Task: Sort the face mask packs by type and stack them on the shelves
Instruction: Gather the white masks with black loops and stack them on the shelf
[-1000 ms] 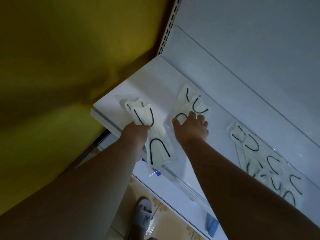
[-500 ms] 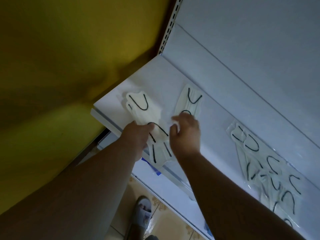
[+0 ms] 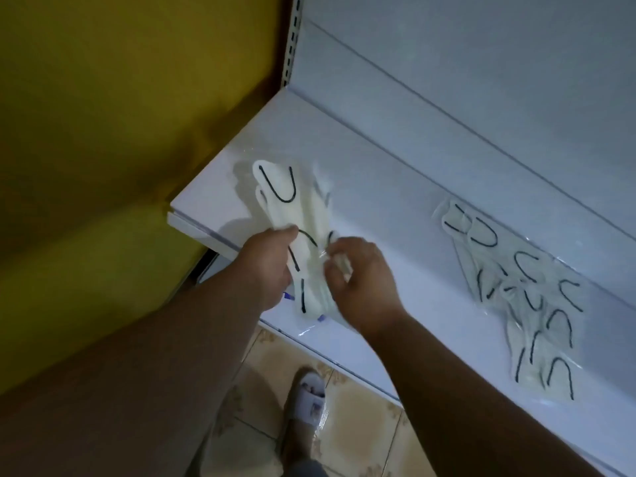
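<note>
Holding a bunch of cream face mask packs (image 3: 303, 242) with black ear loops at the near left corner of the white shelf (image 3: 395, 187), head view only. My left hand (image 3: 266, 266) grips the bunch from the left, fingers curled round it. My right hand (image 3: 359, 280) pinches its right edge, fingers curled in. Bunch sits between both hands, far end fanned onto the shelf, near end hanging past the front edge. Several packs overlap here; exact count can't be told. Second pile of mask packs (image 3: 526, 297) lies loose on the same shelf, well apart to the right, against the back panel (image 3: 481, 80); overlapping, count unclear, same cream type. Yellow wall (image 3: 103, 132) at left. Tiled floor (image 3: 361, 425) below, one foot in a grey slipper (image 3: 308, 397).
</note>
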`<state>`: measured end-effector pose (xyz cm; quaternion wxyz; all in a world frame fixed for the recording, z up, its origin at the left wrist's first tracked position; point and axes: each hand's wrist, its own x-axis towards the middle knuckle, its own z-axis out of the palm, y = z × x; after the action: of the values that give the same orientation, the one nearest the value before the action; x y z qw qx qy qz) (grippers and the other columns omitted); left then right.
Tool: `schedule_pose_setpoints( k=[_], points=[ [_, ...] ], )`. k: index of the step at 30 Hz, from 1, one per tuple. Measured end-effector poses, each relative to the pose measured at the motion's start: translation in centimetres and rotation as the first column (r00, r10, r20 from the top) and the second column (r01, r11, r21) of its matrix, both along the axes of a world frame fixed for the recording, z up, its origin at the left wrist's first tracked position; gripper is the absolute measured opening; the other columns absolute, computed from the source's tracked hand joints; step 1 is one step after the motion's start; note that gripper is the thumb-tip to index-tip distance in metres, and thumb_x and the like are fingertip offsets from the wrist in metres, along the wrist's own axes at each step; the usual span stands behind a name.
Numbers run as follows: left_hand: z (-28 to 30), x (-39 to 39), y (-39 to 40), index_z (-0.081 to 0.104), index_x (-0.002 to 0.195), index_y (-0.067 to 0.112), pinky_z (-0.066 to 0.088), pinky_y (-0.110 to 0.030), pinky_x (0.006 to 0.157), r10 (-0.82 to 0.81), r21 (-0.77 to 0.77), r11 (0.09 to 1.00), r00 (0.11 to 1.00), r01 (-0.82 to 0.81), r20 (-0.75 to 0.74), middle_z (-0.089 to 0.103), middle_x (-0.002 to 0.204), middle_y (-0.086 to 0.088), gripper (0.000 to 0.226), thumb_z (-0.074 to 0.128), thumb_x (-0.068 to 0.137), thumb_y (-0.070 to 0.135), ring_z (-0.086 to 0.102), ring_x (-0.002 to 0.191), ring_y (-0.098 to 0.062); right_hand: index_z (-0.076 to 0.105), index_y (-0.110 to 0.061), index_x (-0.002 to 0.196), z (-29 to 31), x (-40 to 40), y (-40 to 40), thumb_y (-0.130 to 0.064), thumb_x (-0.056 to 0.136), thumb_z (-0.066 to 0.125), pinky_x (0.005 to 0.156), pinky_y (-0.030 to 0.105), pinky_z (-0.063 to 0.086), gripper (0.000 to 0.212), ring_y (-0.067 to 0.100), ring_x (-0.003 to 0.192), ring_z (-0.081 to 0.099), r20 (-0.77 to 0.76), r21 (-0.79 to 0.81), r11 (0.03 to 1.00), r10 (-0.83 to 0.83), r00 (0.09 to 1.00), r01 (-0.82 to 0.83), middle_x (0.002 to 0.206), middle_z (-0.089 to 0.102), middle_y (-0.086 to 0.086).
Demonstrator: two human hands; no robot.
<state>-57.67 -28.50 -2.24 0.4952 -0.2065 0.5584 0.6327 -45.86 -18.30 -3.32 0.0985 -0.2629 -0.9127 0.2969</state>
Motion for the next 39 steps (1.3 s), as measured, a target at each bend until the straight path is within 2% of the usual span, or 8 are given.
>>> schedule_pose_setpoints(
  k=[3,7,16,20,27,33,37,39],
  points=[
    [0.1,1.8,0.3,0.071,0.111,0.012,0.057,-0.043,0.088,-0.107,0.056,0.993,0.994,0.108,-0.01,0.076,0.103,-0.01,0.034,0.061,0.097,0.042,0.073,0.094,-0.027,0.056,-0.012,0.12,0.0,4.3,-2.6,-0.026,0.093,0.044,0.094,0.036,0.044,0.033,0.026,0.109,0.057,0.094,0.038,0.991,0.125,0.988,-0.129,0.121,0.064,0.007],
    [-1.1,5.8,1.3,0.07,0.108,0.012,0.052,-0.041,0.087,-0.26,-0.119,0.963,0.954,0.243,-0.15,0.068,0.117,-0.026,0.018,0.07,0.092,0.021,0.067,0.098,-0.036,0.056,-0.015,0.125,0.2,8.8,-1.3,-0.013,0.098,0.044,0.106,0.033,0.04,0.03,0.02,0.125,0.05,0.016,-0.013,0.975,-0.223,0.975,0.223,0.134,0.055,0.005],
    [-1.5,17.8,7.4,0.062,0.094,0.016,0.042,-0.03,0.072,-0.389,-0.19,0.916,0.894,0.352,-0.222,0.062,0.101,-0.014,0.005,0.066,0.096,0.017,0.055,0.087,-0.025,0.032,-0.041,0.15,-1.0,22.1,11.2,-0.029,0.104,0.039,0.121,0.048,0.018,0.049,0.034,0.153,0.003,0.516,0.17,0.827,-0.537,0.667,0.536,0.165,0.001,0.016],
    [-1.8,22.1,9.5,0.06,0.095,0.014,0.037,-0.027,0.059,-0.445,-0.231,0.888,0.868,0.397,-0.221,0.055,0.084,-0.009,0.007,0.065,0.097,0.019,0.047,0.068,-0.02,0.024,-0.049,0.148,-2.6,25.7,13.7,-0.043,0.103,0.032,0.118,0.053,0.023,0.046,0.042,0.147,0.01,0.662,0.186,0.855,-0.473,0.582,0.483,0.159,0.011,0.022],
    [-1.8,25.7,11.7,0.061,0.1,0.013,0.042,-0.028,0.058,-0.489,-0.288,0.861,0.839,0.42,-0.238,0.061,0.084,-0.01,0.008,0.063,0.098,0.02,0.054,0.067,-0.024,0.03,-0.02,0.153,-2.1,27.4,13.4,-0.024,0.103,0.033,0.105,0.04,0.034,0.05,0.028,0.131,0.038,0.503,0.232,0.869,-0.491,0.711,0.436,0.149,0.04,0.003],
    [-1.6,25.7,12.5,0.066,0.095,0.022,0.052,-0.054,0.098,-0.437,-0.221,0.892,0.88,0.395,-0.189,0.072,0.108,-0.011,0.006,0.066,0.095,0.016,0.067,0.105,-0.037,0.049,-0.016,0.144,0.0,27.4,13.4,-0.017,0.099,0.05,0.106,0.026,0.036,0.045,0.021,0.127,0.05,0.078,-0.005,0.757,-0.651,0.755,0.653,0.14,0.052,0.003],
    [-1.1,25.4,13.5,0.067,0.108,0.02,0.055,-0.044,0.095,-0.431,-0.138,0.901,0.887,0.412,-0.166,0.072,0.115,-0.009,0.013,0.064,0.098,0.026,0.068,0.106,-0.03,0.054,-0.021,0.139,2.3,26.9,11.7,-0.006,0.098,0.046,0.088,-0.001,0.028,0.045,0.009,0.122,0.051,0.02,-0.176,0.771,-0.619,0.785,0.613,0.138,0.052,-0.004],
    [-0.3,25.3,13.6,0.066,0.121,0.018,0.054,-0.04,0.095,-0.399,0.03,0.915,0.914,0.402,-0.07,0.074,0.115,-0.005,0.036,0.062,0.096,0.044,0.071,0.105,-0.024,0.057,-0.021,0.137,2.8,26.7,9.5,-0.006,0.096,0.048,0.096,0.007,0.036,0.044,0.01,0.12,0.052,-0.011,-0.18,0.854,-0.497,0.868,0.488,0.133,0.057,-0.003]
  ],
)
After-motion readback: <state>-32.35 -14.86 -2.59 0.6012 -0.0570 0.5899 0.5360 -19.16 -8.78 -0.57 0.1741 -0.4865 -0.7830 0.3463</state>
